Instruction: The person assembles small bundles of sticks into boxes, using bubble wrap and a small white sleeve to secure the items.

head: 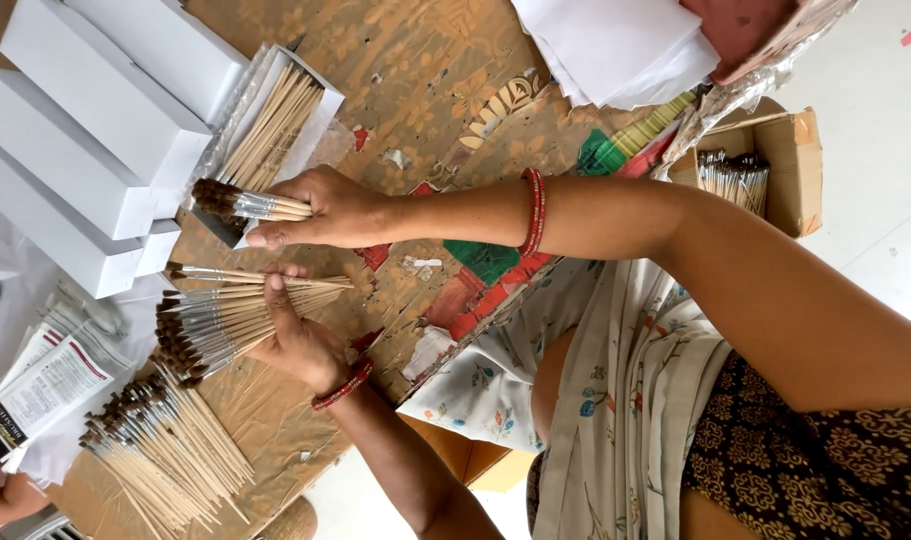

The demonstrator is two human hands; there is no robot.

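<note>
We see, left of centre, one hand [296, 335] closed on a fanned bunch of brushes [226, 325], so each is easy to pick; above it, the other hand [326, 210] pinches a few brushes [251, 205] beside the open box [276, 125].

A: What do we see along the far edge of the table [416, 60]?

B: We see stacked white boxes [86, 130] and a heap of white paper sheets [616, 45].

A: And off the table?

B: We note a brown cardboard box [791, 165] on the floor, brushes standing inside it.
</note>
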